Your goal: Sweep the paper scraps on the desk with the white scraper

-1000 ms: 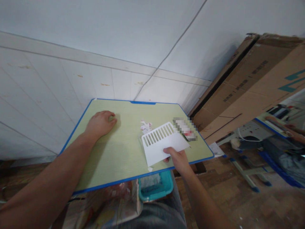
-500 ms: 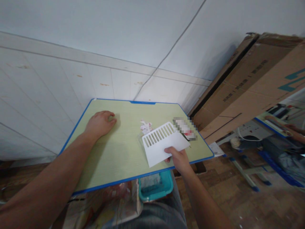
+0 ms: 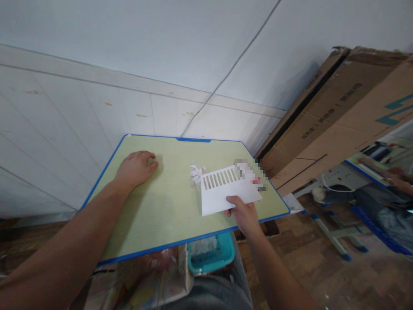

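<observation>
My right hand (image 3: 243, 214) grips a flat white slotted sheet (image 3: 217, 200) by its near edge, thumb on top. A row of long narrow slots runs along the sheet's far side. Just beyond its left corner lie crumpled paper scraps (image 3: 196, 172), partly covered by the sheet. My left hand (image 3: 137, 168) rests on the left part of the pale green tabletop (image 3: 167, 206), fingers loosely curled, a gap between thumb and forefinger, nothing held. A pixelated flat object (image 3: 250, 171) lies by the sheet's right end; its kind cannot be made out.
The desk has a blue rim and stands against a white panelled wall (image 3: 129, 103). A turquoise basket (image 3: 211, 254) sits below the near edge. Large cardboard boxes (image 3: 335, 112) lean on the right. Another person's hand (image 3: 398, 181) shows at a desk far right.
My right hand has turned the slotted sheet and shifted it slightly right, so its far edge lies more level and nearer the pixelated object. My left hand has stayed put.
</observation>
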Tool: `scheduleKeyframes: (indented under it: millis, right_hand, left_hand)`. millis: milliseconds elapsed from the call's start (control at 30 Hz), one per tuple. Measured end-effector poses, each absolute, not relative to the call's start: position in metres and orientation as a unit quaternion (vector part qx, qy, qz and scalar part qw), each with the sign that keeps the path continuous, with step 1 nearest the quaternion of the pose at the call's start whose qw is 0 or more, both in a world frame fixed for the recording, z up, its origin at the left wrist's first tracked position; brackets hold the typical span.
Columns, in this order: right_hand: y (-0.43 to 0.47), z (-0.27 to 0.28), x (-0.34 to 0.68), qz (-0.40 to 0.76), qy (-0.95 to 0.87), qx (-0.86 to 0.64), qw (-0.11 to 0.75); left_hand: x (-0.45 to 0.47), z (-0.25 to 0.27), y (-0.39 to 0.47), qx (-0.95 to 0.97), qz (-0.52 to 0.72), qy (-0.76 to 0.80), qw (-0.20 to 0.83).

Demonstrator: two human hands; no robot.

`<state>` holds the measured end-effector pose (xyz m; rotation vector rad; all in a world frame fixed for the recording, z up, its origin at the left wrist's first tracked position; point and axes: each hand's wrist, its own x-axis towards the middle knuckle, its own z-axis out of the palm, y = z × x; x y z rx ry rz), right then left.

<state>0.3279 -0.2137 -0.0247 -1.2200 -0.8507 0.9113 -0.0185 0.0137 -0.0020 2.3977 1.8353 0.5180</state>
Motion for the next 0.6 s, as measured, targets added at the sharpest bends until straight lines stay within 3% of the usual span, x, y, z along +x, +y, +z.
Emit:
scheduleKeyframes:
  millis: [267,600]
  right_hand:
    - [-0.219,-0.014,0.355,0.281,-0.361,-0.577,0.677]
    - [-0.189,-0.011,0.316,0.327,-0.398,-0.594,0.617]
  left_hand:
    - [-0.018,0.001,0.012,0.788,0.167,0.592,0.043]
    - [-0.018,0.0,0.012,0.786,0.157,0.597,0.043]
